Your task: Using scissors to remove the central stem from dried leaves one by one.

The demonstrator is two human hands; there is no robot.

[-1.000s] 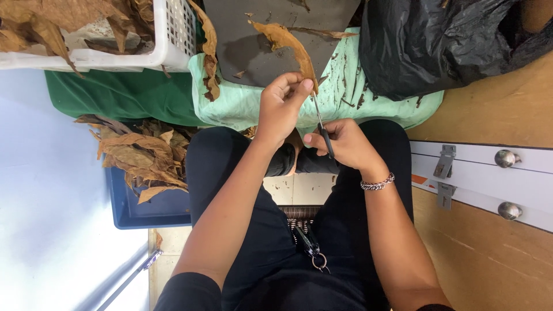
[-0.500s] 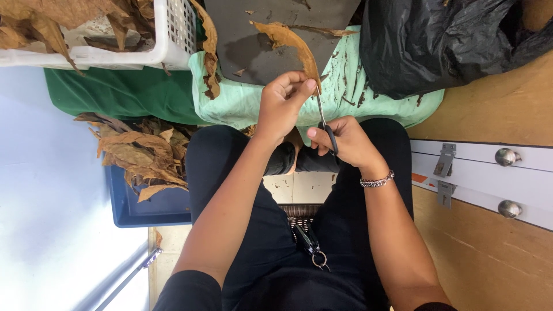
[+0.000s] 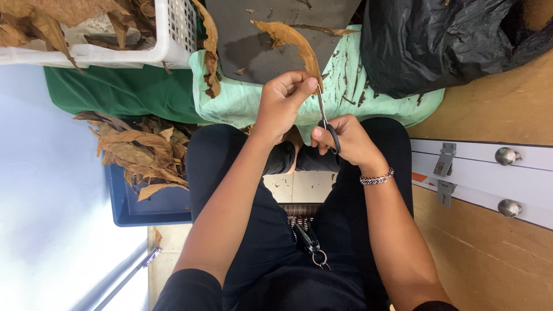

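Observation:
My left hand (image 3: 282, 103) pinches the lower end of a long dried brown leaf (image 3: 291, 40) that curves up over a dark grey board (image 3: 259, 34). My right hand (image 3: 345, 141) grips black-handled scissors (image 3: 325, 124), their blades pointing up at the leaf just beside my left fingers. Both hands are over my lap, above a pale green cloth (image 3: 230, 98) littered with leaf scraps.
A white plastic basket (image 3: 115, 34) of dried leaves stands at the top left on a dark green cloth (image 3: 115, 92). A blue tray (image 3: 144, 207) with more leaves lies left of my leg. A black plastic bag (image 3: 449, 40) sits top right, beside wooden panels with metal knobs (image 3: 507, 155).
The leaf has shifted slightly in my left hand and the scissors have edged closer to it; both hands stay in nearly the same place.

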